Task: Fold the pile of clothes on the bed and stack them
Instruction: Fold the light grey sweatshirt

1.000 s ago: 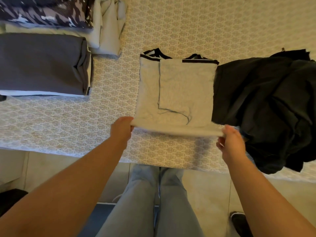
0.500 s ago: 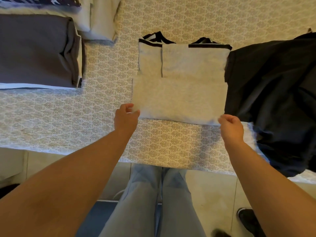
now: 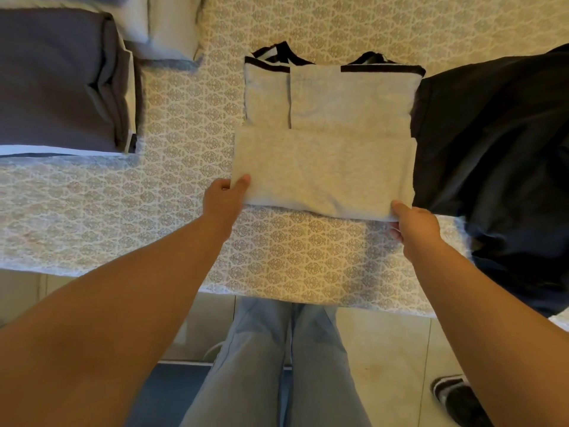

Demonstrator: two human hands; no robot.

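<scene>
While light grey, black-trimmed folded cotton shirt lies mid-bed on patterned white bedspread, left hand and right hand pinch near fold's corners, thumbs on top, likely to keep edges square for next fold. Fingers beneath cloth hidden. Dark grey folded stack at left and black unfolded pile at right both cut off by frame.

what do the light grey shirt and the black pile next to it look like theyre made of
Light grey black-trimmed shirt: likely cotton jersey, matte and heathered with a soft, fuzzy surface. Black clothes pile: smoother, thinner fabric with a faint sheen and soft folds; fibre unclear.
</scene>
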